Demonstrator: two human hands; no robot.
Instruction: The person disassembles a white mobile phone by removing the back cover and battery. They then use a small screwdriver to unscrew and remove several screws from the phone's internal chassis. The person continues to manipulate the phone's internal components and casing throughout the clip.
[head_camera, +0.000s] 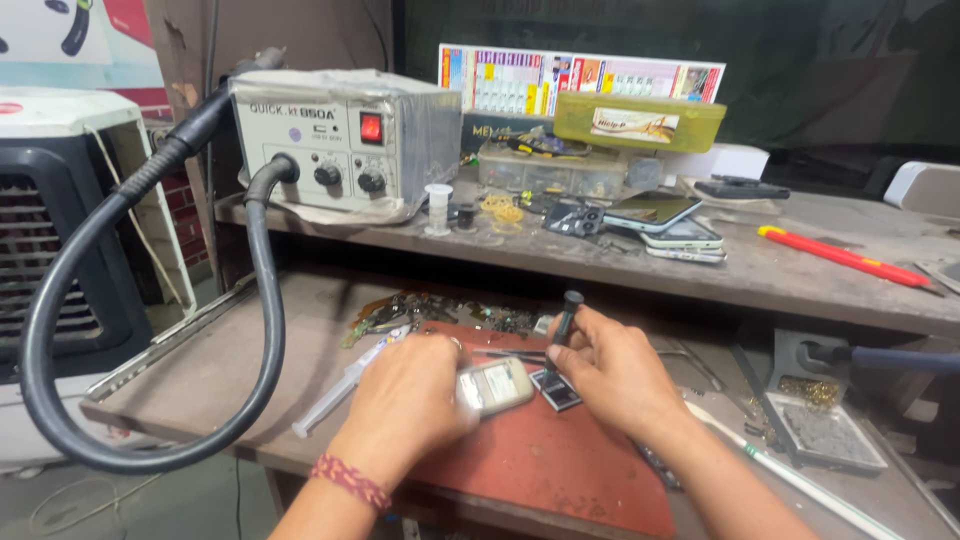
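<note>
Hands: left hand (415, 395) pins small phone (495, 385) flat on red mat (540, 450); right hand (610, 370) pinches upright screwdriver (566, 318) just right of it.

Even, fairly bright light falls on the bench (250, 370); the far right is dark. Left hand (405, 395) slightly motion-blurred, edges mildly stretched

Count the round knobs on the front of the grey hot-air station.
2: both on the hot-air station front panel, left knob, right knob, beneath the red switch. None seem hidden.
</note>
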